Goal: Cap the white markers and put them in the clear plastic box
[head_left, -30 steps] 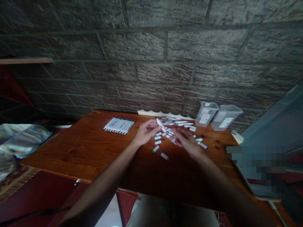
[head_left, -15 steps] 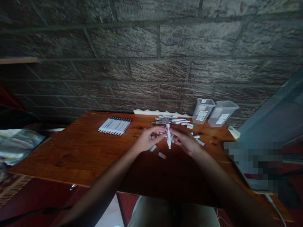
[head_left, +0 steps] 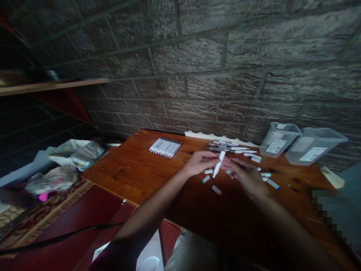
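Note:
Over the wooden table (head_left: 135, 171), my left hand (head_left: 200, 162) and my right hand (head_left: 246, 174) meet around one white marker (head_left: 219, 165), which stands tilted between their fingertips. Both hands pinch it. Several loose white markers and caps (head_left: 235, 148) lie scattered just behind and beside my hands; two caps (head_left: 205, 179) lie in front. A neat row of markers (head_left: 165, 146) lies to the left near the wall.
Two clear plastic boxes (head_left: 279, 139) with labels stand at the back right against the brick wall. A white wavy strip (head_left: 203, 134) runs along the table's back edge. Crumpled plastic bags (head_left: 73, 152) lie left of the table on a patterned cloth.
The marker went from my left hand alone to being held by both hands, swinging to near upright. The view has swung left, so table and boxes sit further right.

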A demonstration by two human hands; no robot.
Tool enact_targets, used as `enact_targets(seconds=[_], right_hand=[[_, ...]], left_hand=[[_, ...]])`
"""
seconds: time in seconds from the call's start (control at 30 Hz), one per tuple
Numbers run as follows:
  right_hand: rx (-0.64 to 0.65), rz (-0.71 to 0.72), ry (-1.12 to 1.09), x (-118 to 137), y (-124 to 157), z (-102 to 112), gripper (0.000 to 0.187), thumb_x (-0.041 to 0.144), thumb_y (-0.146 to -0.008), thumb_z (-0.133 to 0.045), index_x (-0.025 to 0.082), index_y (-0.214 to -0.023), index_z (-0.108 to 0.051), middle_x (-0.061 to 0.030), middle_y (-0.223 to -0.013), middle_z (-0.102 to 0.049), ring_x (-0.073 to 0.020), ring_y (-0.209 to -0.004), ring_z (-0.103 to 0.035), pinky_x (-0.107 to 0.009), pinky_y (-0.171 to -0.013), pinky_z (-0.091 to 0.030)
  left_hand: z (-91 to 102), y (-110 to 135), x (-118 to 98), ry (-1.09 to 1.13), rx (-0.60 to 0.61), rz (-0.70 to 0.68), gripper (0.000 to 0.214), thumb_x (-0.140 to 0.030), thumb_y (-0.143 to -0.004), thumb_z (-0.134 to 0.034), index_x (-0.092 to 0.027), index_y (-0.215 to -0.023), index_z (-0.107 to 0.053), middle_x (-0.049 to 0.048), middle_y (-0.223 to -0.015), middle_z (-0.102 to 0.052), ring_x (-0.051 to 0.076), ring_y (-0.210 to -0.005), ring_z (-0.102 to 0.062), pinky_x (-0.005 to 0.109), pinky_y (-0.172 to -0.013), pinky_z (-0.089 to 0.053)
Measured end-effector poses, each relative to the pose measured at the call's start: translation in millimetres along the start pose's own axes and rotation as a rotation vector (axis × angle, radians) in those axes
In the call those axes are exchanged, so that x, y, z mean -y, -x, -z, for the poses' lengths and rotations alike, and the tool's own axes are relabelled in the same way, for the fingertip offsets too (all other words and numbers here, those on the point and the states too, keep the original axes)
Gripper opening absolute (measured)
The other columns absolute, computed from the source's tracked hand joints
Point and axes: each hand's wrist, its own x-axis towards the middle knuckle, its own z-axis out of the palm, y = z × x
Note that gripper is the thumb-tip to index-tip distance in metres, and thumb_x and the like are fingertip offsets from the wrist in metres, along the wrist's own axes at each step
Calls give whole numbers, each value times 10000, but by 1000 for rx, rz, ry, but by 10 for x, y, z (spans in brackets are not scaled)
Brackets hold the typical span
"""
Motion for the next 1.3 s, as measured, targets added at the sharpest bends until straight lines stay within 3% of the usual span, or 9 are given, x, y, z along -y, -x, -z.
enact_targets(seconds=[0.1, 0.2, 0.3, 0.4, 0.53, 0.8, 1.0, 1.3], right_hand=[[-18, -23, 21, 6, 10, 46, 380, 489, -713, -728, 194, -951, -722, -107, -1063, -731, -279, -993, -686, -250, -566, -463], [-39, -32, 68, 10, 14, 117, 364, 492, -709, -724, 194, -919, -725, -111, -1035, -739, -290, -987, -689, -264, -566, -472], [-45, -36, 91, 8, 13, 167, 363, 503, -717, -712, 200, -917, -724, -104, -1016, -744, -276, -960, -694, -266, -561, -469], [-47, -37, 96, 2, 15, 175, 369, 515, -707, -714, 202, -901, -726, -98, -971, -750, -254, -896, -699, -261, -545, -455], [-78, -29, 138, 2, 26, 158, 385, 534, -659, -731, 199, -848, -739, -100, -902, -752, -243, -808, -691, -270, -532, -448], [-88, -13, 129, -5, -1, 202, 415, 547, -642, -750, 182, -841, -743, -78, -791, -735, -170, -647, -619, -254, -505, -416], [-96, -14, 160, -9, -19, 201, 416, 563, -654, -735, 191, -840, -738, -69, -768, -728, -170, -617, -605, -261, -484, -398], [-110, 8, 123, 7, -35, 219, 384, 552, -627, -744, 211, -802, -734, -55, -740, -713, -178, -628, -599, -271, -492, -385]], left_hand=[[199, -4, -23, -265, -159, -77, 319, -383, -772, -696, -118, -949, -716, 92, -911, -738, 176, -759, -670, 289, -722, -516], [474, 25, -85, -792, -336, -82, 228, -337, -834, -614, -173, -930, -739, 74, -943, -743, 197, -847, -669, 293, -807, -490], [696, 53, -103, -1181, -478, 140, 223, -343, -845, -581, -223, -929, -749, 72, -921, -744, 228, -881, -664, 303, -808, -476], [797, 49, -49, -1364, -552, 333, 265, -391, -844, -565, -222, -921, -754, 107, -928, -735, 266, -909, -661, 338, -815, -470], [821, 35, 17, -1438, -585, 387, 351, -458, -854, -531, -196, -926, -752, 144, -948, -723, 294, -951, -650, 389, -869, -445], [916, 103, -31, -1353, -647, 436, 436, -579, -832, -515, -231, -944, -751, 127, -957, -729, 303, -951, -653, 385, -841, -444], [994, 98, -11, -1373, -681, 441, 346, -478, -846, -534, -234, -962, -751, 126, -989, -728, 297, -973, -647, 382, -852, -434], [1041, 110, -32, -1362, -693, 438, 326, -457, -839, -554, -235, -999, -730, 116, -983, -728, 283, -973, -645, 355, -839, -439]])
